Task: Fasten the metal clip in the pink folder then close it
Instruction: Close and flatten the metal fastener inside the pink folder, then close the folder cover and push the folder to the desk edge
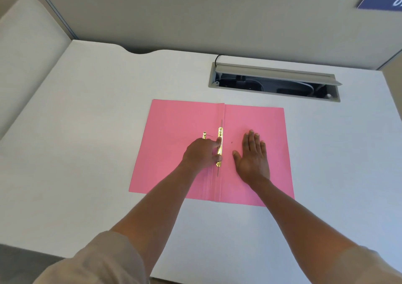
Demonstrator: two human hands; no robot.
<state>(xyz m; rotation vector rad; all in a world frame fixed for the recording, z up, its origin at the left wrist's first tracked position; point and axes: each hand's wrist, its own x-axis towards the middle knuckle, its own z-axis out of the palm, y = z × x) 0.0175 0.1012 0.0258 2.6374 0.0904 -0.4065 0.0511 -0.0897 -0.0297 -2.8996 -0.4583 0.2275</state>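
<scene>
The pink folder (174, 129) lies open and flat on the white desk. A gold metal clip bar (220, 134) runs along the spine fold, with thin prongs sticking out at both ends. A second small gold piece (204, 135) lies on the left leaf, mostly hidden under my left hand. My left hand (201, 154) pinches the clip bar between index finger and thumb. My right hand (252, 157) rests flat, fingers spread, on the right leaf, holding nothing.
The white desk (97, 131) extends widely to the left. An open cable tray (274, 83) with a raised grey lid sits behind the folder at the right. Grey partition walls enclose the back and sides.
</scene>
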